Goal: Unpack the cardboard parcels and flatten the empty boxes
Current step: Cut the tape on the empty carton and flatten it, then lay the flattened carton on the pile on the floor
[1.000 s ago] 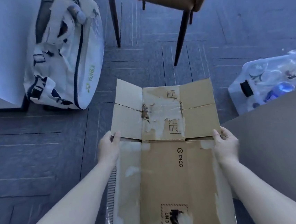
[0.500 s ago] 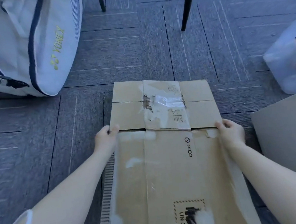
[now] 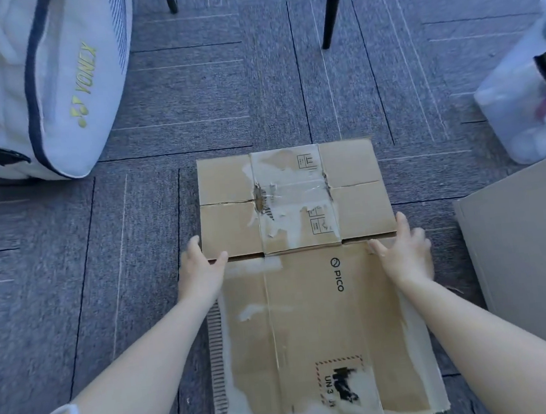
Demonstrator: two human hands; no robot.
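Cardboard box (image 3: 311, 303) lies collapsed flat on the grey carpet (image 3: 221, 95), its end flaps folded out on the far side and torn tape across the middle seam. Far left stands a white Yonex bag (image 3: 52, 78), zipped. The left hand (image 3: 201, 270) rests at the box's left edge by the flap crease, thumb laid on the cardboard. The right hand (image 3: 403, 254) presses on the right edge, fingers spread. Far right, a clear plastic bag (image 3: 528, 98) holds blurred items, beside another cardboard sheet (image 3: 530, 265).
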